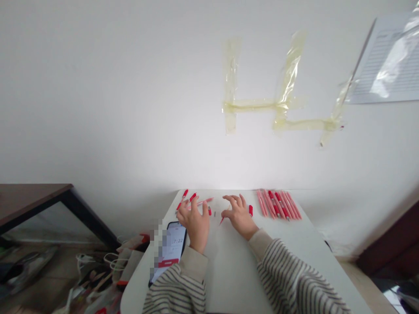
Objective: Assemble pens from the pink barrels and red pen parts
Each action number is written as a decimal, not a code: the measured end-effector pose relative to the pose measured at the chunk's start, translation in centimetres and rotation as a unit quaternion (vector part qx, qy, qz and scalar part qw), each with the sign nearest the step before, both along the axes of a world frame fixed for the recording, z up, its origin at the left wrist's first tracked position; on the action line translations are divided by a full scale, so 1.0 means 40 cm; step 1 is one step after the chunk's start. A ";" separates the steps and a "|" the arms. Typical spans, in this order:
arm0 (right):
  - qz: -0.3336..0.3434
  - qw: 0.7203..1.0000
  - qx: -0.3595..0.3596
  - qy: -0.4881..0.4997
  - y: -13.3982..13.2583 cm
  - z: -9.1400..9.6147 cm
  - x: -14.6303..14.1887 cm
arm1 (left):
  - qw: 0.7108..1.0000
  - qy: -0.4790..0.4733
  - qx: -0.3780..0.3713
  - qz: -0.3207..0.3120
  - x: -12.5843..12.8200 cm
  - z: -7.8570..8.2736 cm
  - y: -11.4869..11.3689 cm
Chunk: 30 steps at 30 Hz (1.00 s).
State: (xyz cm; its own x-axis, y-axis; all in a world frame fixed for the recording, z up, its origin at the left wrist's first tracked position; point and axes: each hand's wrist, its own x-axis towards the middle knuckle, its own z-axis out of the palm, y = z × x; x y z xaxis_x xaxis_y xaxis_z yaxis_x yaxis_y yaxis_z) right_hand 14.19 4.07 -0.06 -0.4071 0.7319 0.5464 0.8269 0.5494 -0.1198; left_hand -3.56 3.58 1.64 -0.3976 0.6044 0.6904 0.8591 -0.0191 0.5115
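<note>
Over the left part of the white table (235, 279), my left hand (197, 224) is open, thumb and fingers apart. Around its fingertips lie several short red pen parts (193, 197) and a translucent pink pen barrel (205, 202), partly hidden by the fingers. My right hand (241, 218) is open too, fingers spread. Its thumb is beside a thin red pen refill (224, 218); whether they touch I cannot tell. Between my hands lies a tiny grey piece, perhaps a spring (215, 214). Just right of my right hand is a red pen part (250, 210).
Several pink and red pens (278, 205) lie in a row at the table's back right. A phone (173, 246) showing a timer rests by the left edge. The white wall (131, 109) stands behind. Cables and bags (108, 274) clutter the floor at left, near a dark-framed table (36, 192).
</note>
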 end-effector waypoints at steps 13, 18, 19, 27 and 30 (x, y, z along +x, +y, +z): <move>-0.056 0.995 0.077 0.011 -0.001 0.015 0.122 | 0.982 0.150 -0.075 -0.086 0.019 0.017 -0.056; -0.046 0.996 0.075 0.003 -0.012 0.003 0.144 | 0.963 0.215 -0.102 -0.124 0.026 0.011 -0.060; -0.040 0.997 0.072 0.000 -0.015 0.001 0.146 | 0.960 0.224 -0.106 -0.129 0.027 0.011 -0.060; -0.056 0.997 0.050 0.013 -0.037 0.013 0.148 | 0.952 0.249 -0.110 -0.139 0.028 -0.002 -0.045; -0.061 0.997 0.049 0.023 -0.039 0.018 0.145 | 0.950 0.251 -0.117 -0.143 0.027 -0.011 -0.038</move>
State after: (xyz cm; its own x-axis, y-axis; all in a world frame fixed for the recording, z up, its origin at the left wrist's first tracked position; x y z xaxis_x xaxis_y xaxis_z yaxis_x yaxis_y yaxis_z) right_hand 19.97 2.51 0.64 -0.2920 0.7161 0.6340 0.8830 0.4566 -0.1090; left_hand -2.49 2.05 1.22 0.1493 0.7981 0.5837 0.9728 -0.2243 0.0579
